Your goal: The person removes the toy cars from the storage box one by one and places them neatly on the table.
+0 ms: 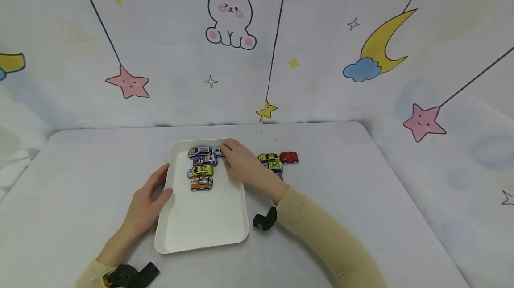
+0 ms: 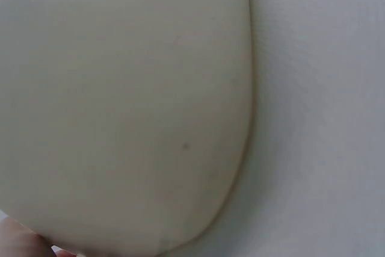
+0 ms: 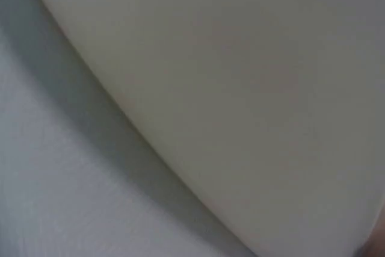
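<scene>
Across the far side, pale backdrop (image 1: 321, 100) of smooth sheeting, tinted in soft blotches and printed with a rabbit, stars, a crescent moon and a cloud. Nearer, wide table (image 1: 329, 199) in matte white, rounded at the far corners. Left of the middle on it, shallow white tray (image 1: 201, 221): rectangular, with rounded corners and a thin raised rim. From the near right, beige right sleeve (image 1: 325, 234) of soft plain cloth; at the near left, matching left sleeve (image 1: 90, 274), only partly in frame. Left hand (image 1: 146, 205): touches the tray's left rim, thumb spread apart from the fingers. Right hand (image 1: 241, 161): reaches over the tray's right rim toward the far end, fingertips clamped on white toy car (image 1: 218, 152), partly covered by them. At the wrists, bulky black mounts (image 1: 131, 275). In the tray's far left part, small glossy cars in a close column, far to near: silver car (image 1: 200, 152), purple car (image 1: 205, 160), yellow car (image 1: 200, 171), boxy orange car (image 1: 201, 184). On the table, just right of the tray, another tight cluster: yellow-green car (image 1: 269, 158), rounded red car (image 1: 289, 157) with dark spots, patterned green car (image 1: 275, 166), partly hidden behind the right forearm.
</scene>
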A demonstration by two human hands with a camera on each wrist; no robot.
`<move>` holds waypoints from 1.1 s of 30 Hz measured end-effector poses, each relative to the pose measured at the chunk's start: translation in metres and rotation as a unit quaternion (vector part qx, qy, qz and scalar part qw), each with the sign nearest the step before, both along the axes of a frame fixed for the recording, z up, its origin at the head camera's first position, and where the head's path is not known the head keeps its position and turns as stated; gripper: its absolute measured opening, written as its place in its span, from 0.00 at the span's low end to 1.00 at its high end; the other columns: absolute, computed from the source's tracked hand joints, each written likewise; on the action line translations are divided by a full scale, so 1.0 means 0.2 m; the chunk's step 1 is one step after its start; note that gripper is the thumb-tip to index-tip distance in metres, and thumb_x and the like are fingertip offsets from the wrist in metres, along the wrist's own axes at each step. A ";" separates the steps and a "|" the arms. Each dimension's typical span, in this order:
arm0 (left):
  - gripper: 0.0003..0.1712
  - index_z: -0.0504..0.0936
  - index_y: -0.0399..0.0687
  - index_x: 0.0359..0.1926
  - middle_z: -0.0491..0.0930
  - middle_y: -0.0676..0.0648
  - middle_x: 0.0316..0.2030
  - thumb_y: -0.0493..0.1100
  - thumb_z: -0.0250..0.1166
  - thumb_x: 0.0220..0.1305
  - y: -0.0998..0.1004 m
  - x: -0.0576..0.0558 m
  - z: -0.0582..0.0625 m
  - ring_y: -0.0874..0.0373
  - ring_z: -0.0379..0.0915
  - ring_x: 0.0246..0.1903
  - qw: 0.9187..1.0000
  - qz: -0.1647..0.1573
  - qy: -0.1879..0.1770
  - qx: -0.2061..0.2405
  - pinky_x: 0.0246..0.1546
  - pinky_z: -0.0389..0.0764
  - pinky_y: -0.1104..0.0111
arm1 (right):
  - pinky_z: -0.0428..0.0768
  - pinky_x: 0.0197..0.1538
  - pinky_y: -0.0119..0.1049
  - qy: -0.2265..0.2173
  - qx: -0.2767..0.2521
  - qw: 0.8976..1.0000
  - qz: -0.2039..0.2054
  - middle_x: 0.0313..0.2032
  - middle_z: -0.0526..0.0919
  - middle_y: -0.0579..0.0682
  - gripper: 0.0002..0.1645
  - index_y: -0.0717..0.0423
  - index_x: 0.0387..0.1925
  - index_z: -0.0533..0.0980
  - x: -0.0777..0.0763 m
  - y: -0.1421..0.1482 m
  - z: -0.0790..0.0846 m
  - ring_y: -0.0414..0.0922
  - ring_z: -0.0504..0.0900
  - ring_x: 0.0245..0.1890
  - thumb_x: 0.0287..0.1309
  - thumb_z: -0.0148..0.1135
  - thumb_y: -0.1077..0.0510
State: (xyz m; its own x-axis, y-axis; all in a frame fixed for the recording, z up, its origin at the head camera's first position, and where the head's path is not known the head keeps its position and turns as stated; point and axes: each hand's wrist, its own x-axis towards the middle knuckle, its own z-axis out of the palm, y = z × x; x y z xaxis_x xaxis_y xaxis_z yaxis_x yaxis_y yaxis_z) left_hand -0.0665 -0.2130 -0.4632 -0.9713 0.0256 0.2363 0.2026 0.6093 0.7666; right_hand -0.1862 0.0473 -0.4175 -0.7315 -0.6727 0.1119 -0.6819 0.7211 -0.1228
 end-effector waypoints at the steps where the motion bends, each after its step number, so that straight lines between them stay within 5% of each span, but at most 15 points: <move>1: 0.36 0.59 0.56 0.77 0.70 0.36 0.68 0.39 0.59 0.71 0.00 0.00 0.00 0.37 0.67 0.64 1.000 -0.001 0.002 0.000 0.55 0.55 0.90 | 0.64 0.71 0.40 0.006 0.013 1.000 -0.004 0.66 0.72 0.58 0.26 0.64 0.67 0.69 0.00 0.00 0.00 0.51 0.68 0.69 0.70 0.55 0.61; 19: 0.37 0.58 0.56 0.77 0.69 0.35 0.69 0.40 0.58 0.71 0.01 -0.01 0.00 0.35 0.67 0.65 1.000 -0.002 -0.002 0.001 0.54 0.55 0.90 | 0.76 0.56 0.40 0.112 0.104 0.988 -0.036 0.47 0.79 0.54 0.14 0.60 0.52 0.76 0.05 -0.04 -0.02 0.49 0.76 0.51 0.66 0.57 0.64; 33: 0.37 0.58 0.56 0.77 0.69 0.35 0.68 0.41 0.58 0.71 0.01 0.00 0.00 0.35 0.67 0.65 1.000 0.002 -0.007 -0.004 0.54 0.55 0.89 | 0.77 0.56 0.40 0.140 0.044 0.989 -0.037 0.49 0.80 0.55 0.14 0.62 0.53 0.77 0.08 -0.03 -0.04 0.49 0.78 0.54 0.67 0.57 0.66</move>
